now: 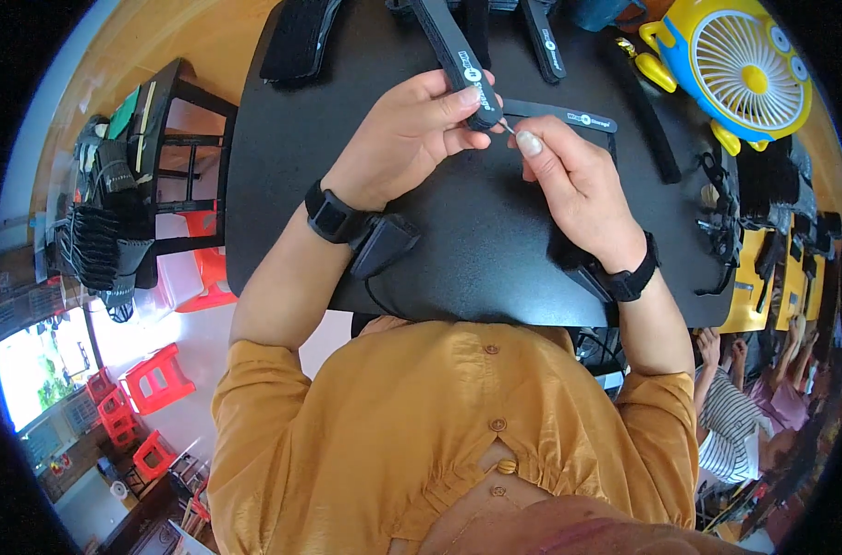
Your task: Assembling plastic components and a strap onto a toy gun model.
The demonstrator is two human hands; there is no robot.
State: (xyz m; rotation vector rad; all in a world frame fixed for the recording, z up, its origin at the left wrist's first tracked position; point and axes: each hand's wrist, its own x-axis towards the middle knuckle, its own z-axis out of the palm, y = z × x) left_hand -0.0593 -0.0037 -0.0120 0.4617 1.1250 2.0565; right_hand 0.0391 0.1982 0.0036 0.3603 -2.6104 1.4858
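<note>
My left hand (404,139) is closed around the rounded end of a black strap (450,48) with white print, fingers beneath and thumb on top. The strap runs away from me over the far side of the black table (282,176). Close on its right, my right hand (573,176) is closed in a pinch on a thin, shiny metal piece (507,126), which meets the strap's tip. Whether it is a needle, hook or pin I cannot make out. Another black strap (569,117) with a printed end lies just beyond my right hand.
More black straps (299,42) lie along the table's far edge. A yellow and blue fan (752,81) stands at the far right, near a long black strip (650,125). Left of the table is a rack with black pieces (97,240); red stools (157,379) stand lower left. Co-workers (731,421) sit at right.
</note>
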